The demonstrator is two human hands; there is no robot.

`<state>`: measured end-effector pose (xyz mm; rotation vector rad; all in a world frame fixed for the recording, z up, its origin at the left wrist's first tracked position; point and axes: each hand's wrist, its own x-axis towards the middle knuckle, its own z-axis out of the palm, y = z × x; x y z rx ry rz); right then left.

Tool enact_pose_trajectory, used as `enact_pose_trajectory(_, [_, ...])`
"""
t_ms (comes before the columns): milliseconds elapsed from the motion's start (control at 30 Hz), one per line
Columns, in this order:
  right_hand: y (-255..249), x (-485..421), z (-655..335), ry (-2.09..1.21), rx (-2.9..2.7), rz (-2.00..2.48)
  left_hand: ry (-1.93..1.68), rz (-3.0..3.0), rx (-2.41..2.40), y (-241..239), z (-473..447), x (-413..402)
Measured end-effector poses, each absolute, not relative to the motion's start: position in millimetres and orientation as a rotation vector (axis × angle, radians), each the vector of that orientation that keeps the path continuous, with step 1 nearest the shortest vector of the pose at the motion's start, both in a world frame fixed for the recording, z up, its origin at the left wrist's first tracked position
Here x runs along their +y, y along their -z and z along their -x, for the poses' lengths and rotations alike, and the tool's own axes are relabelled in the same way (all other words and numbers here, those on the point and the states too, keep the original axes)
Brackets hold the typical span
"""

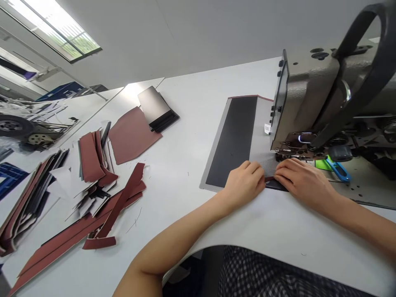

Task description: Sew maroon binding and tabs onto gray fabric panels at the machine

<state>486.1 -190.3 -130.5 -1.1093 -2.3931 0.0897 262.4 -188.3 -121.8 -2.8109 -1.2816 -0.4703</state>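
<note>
A flat grey mesh panel (262, 153) with a wide black section (232, 140) lies under the head of a sewing machine (305, 97). Dark red trim runs along its far edge. At the near edge, my left hand (246, 181) has its fingers curled down and pinches the panel with a short bit of dark red strip (268, 179). Close beside it, my right hand (298, 175) is closed on the same edge, just in front of the needle area. The fingertips and the part of the panel beneath them are partly hidden.
Left of the panel lie dark red cut strips (122, 204), a larger red piece (133, 136) and stacked grey and black pieces (156, 107). Blue-handled snips (340, 170) rest on the machine bed at right. The table's curved front edge (213, 246) is near my body.
</note>
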Motion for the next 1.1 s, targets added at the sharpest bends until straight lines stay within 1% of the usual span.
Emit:
enact_pose_trajectory(67, [130,-193,-480,-0.130,-2.332,1.242,0.505,2.839,-1.368,123,-263,-186])
enact_pose_trajectory(133, [130,-194,-474,-0.175,-2.267,1.372,0.525,2.860,-1.351,125,-262,-184])
enact_pose_trajectory(300, [131,-194,-467,-0.202,-2.215,1.478,0.519,2.853,-0.988,133,-257,-179])
enact_pose_trajectory(367, [132,-195,-471,-0.224,-2.218,1.455,0.505,2.868,-0.889,135,-255,-177])
enact_pose_trajectory(467, [134,-199,-484,-0.235,-2.268,1.278,0.481,2.908,-0.885,134,-254,-175])
enact_pose_trajectory(567, [139,-205,-500,-0.125,-2.356,1.094,0.475,2.979,-0.875,135,-252,-171])
enact_pose_trajectory(667, [142,-209,-510,-0.067,-2.421,1.036,0.562,3.049,-0.809,140,-250,-168])
enact_pose_trajectory(933, [144,-205,-510,-0.064,-2.406,1.160,0.678,3.108,-0.821,146,-250,-161])
enact_pose_trajectory(1100, [146,-197,-509,0.081,-2.369,1.273,0.694,3.085,-0.819,146,-257,-142])
